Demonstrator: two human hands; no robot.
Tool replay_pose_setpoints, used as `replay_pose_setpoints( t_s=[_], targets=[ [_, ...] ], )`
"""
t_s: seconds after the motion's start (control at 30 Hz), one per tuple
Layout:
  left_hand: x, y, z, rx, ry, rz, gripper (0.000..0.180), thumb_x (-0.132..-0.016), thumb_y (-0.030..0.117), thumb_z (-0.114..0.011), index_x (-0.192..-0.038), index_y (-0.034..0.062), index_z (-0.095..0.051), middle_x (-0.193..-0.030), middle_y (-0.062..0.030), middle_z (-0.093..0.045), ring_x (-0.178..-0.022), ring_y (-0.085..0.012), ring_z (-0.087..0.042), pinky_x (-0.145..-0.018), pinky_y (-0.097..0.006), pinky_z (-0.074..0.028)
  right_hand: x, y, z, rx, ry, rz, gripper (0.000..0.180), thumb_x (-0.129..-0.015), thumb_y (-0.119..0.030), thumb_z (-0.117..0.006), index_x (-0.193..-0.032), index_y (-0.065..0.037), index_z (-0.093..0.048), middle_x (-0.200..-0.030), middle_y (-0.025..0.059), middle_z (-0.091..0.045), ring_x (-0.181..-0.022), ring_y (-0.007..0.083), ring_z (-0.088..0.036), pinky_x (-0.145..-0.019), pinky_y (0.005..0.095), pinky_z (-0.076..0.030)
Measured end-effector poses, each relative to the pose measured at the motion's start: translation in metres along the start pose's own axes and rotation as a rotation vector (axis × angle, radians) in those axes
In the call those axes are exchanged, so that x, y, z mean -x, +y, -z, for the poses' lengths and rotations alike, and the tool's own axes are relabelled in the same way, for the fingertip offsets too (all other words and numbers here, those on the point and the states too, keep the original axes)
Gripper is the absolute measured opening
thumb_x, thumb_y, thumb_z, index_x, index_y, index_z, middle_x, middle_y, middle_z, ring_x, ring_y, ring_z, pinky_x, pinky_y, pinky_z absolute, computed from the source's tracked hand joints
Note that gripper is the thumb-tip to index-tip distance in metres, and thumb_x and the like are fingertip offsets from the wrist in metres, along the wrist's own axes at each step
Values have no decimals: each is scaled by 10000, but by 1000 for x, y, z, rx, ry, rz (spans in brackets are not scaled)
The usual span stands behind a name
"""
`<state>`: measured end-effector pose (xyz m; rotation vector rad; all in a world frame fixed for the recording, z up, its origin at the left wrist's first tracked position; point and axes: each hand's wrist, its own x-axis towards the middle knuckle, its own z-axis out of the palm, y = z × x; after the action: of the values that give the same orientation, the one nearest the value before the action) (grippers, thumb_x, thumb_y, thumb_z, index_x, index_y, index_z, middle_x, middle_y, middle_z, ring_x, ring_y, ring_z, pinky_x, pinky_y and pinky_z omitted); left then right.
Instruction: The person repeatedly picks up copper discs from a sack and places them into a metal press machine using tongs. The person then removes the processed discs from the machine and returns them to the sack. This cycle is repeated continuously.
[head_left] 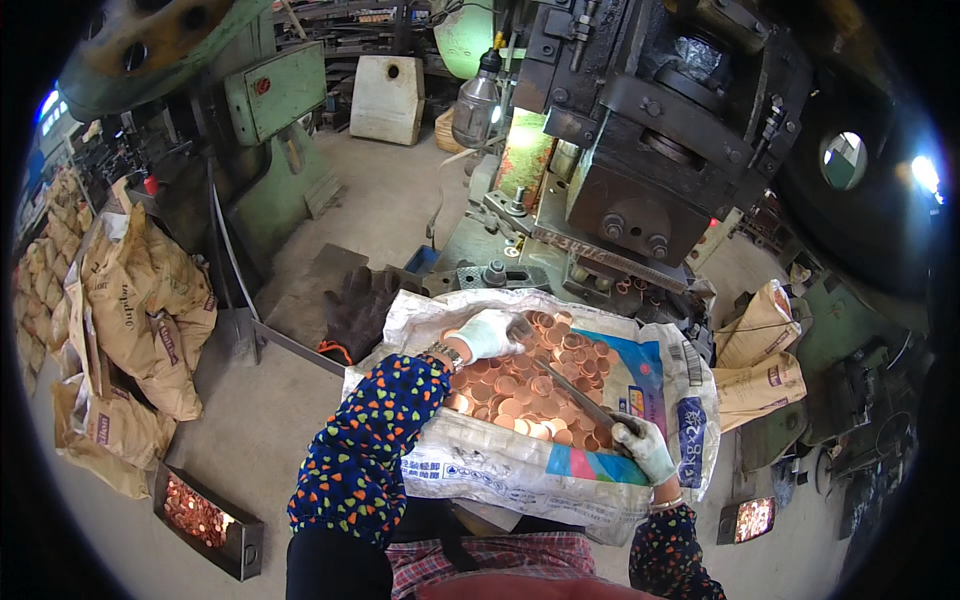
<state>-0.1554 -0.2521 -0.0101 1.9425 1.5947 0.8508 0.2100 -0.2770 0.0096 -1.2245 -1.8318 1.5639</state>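
Note:
A heap of round copper discs (520, 390) is spread over a white woven plastic sack (470, 470) with blue and pink print, laid out in front of me. My left hand (490, 336), in a white glove with soiled fingertips, is at the far left part of the heap. Its fingers are bent together against the discs; whether a disc is between them is hidden. My right hand (645, 450), also gloved, is closed around the near end of a long, thin metal tool (575, 390), perhaps tweezers. The tool slants away to the left over the discs.
A dark press (640, 190) rises just beyond the sack. One dark glove (358, 312) lies to the left. Brown paper sacks (150, 300) stand at the left, others (760, 350) at the right. Metal boxes of copper pieces (245, 545) (728, 522) sit low on both sides.

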Motion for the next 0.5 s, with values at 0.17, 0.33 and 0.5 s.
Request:
replay_pose_setpoints(
  t_s=[0.17, 0.33, 0.5],
  targets=[
    [-2, -9, -2, -180, 135, -37, 236, -769, 260, -650, -979, 155, -675, -957, -91, -670, -948, -257, -618, -851, -367, -482, -1, 2, 1, 75, 24, 43, 499, -868, -342, -628, -1223, 6, -579, -745, -15, -584, -595, 46, -496, -530, 191, -383],
    [-1, -6, -2, -309, 190, 3, 261, -802, 363, -629, -955, 160, -684, -908, -92, -677, -859, -263, -638, -771, -390, -493, 1, -2, 5, -35, -27, -3, 542, -859, -401, -657, -1216, 1, -588, -783, -22, -583, -614, 42, -490, -528, 193, -385],
    [2, -9, -2, -288, 255, -59, 302, -820, 405, -622, -929, 129, -681, -869, -123, -672, -833, -300, -636, -757, -406, -490, -7, -33, 27, 133, 138, 138, 459, -887, -331, -633, -1189, 12, -588, -848, 23, -626, -672, 72, -542, -611, 233, -459]
  ],
)
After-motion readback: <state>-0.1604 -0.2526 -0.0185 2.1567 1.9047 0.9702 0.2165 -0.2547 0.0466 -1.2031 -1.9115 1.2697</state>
